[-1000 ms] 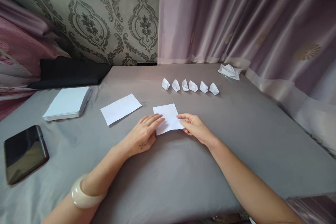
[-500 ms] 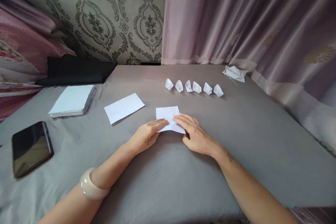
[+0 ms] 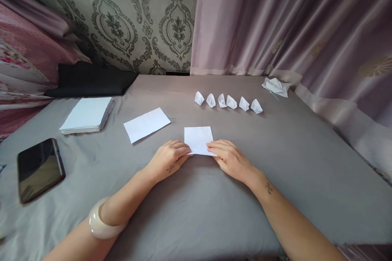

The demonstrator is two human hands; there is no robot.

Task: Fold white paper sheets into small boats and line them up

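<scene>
A small white sheet of paper [image 3: 199, 138] lies on the grey cloth in front of me. My left hand [image 3: 171, 158] grips its near left corner, fingers on top and thumb at the near edge. At the near right corner my right hand [image 3: 230, 157] holds the paper the same way, its fingers together. Left of it rests a second, longer white paper [image 3: 147, 124], untouched. Several small folded paper boats [image 3: 232, 102] stand in a row beyond my hands.
A thick stack of white paper [image 3: 87, 114] sits at the left, with a dark phone [image 3: 40, 171] nearer me. Black cloth [image 3: 92, 80] lies at the back left. A crumpled white packet [image 3: 277, 86] is at the far right, by the purple curtain [image 3: 260, 20].
My hands have moved apart, from the middle of the paper out to its near corners. The paper's near edge, raised and bent before, now looks straighter and flatter. The view has shifted slightly.
</scene>
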